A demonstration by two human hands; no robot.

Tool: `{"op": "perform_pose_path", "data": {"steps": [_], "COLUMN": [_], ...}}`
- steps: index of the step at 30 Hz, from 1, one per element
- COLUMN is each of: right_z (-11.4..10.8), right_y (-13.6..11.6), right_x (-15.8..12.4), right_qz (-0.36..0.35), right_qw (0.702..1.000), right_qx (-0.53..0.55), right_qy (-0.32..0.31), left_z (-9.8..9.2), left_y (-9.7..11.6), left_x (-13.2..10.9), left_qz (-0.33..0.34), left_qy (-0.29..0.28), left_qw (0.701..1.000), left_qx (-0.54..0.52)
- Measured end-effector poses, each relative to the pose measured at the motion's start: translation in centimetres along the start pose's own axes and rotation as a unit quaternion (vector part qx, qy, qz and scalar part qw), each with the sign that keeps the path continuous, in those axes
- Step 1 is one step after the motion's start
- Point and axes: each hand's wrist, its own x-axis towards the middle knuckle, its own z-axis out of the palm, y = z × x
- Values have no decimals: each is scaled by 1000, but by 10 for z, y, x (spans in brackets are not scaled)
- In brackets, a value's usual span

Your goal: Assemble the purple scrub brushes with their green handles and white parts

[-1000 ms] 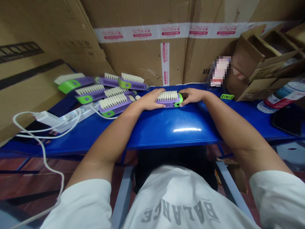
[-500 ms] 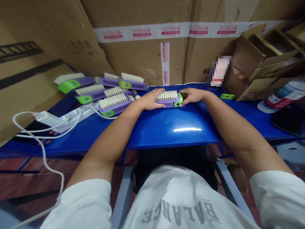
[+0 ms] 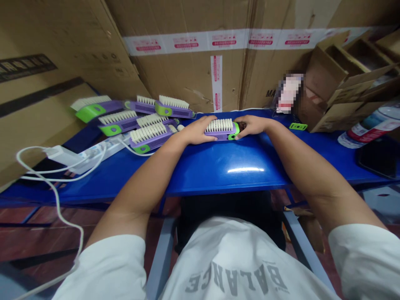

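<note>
Purple brush (image 3: 221, 130), white bristles up, green end (image 3: 234, 135) toward right side of worktop (image 3: 218, 166); long axis parallels front edge. Left hand (image 3: 198, 131) clasps, right hand (image 3: 252, 125) pinches green end.

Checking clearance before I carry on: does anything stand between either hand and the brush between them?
Nothing visible does: the left hand grips the brush, and the right hand touches its green end.

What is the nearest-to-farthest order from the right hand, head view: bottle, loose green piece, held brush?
1. Held brush, at the right hand's fingertips.
2. Loose green piece, to its right.
3. Bottle, farther right.
</note>
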Motion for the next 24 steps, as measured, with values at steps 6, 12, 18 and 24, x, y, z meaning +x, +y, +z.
{"op": "perform_pose_path", "data": {"steps": [6, 12, 18, 24], "right_z": [1, 2, 3, 4], "right_y": [0, -4, -5, -5], "right_x": [1, 1, 0, 1], "right_qz": [3, 11, -6, -3], "right_qw": [1000, 1000, 1000, 1000], "right_qx": [4, 7, 5, 1], "right_qy": [-1, 3, 9, 10], "left_z": [0, 1, 1, -1], "left_y": [0, -2, -2, 1], "left_x": [0, 0, 1, -1], "left_qz": [-2, 6, 6, 3], "left_qy": [1, 3, 4, -1], "left_qw": [1000, 1000, 1000, 1000], "left_qx": [-3, -5, -6, -2]}}
